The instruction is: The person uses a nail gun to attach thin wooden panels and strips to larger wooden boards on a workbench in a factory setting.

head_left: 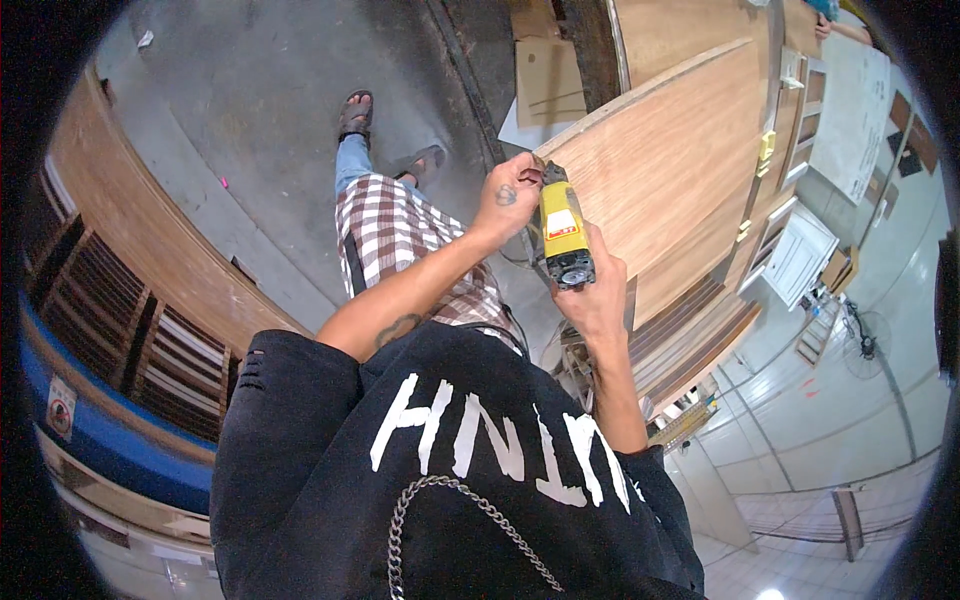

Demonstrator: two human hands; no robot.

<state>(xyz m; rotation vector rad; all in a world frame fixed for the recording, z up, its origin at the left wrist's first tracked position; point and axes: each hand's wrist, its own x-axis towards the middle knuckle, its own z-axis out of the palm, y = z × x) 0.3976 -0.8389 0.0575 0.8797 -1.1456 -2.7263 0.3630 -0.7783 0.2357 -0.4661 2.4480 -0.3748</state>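
My right hand [602,285] is wrapped round a yellow and black nail gun [562,222], its black end cap toward me and its nose pointing away. Beside that nose is my left hand [506,200], fingers closed on something small and dark that I cannot make out. The nose is close to the near left corner of a large light-brown wooden panel [660,160]; whether it touches the wood cannot be seen. My right hand hides most of the gun's handle.
More stacked boards [690,335] lie under the panel's near side. Cardboard [548,80] rests on the floor beyond it. To my left runs a long wooden bench [165,215] with slatted racks below. At the far right are a fan [862,335] and another person's hand [824,27].
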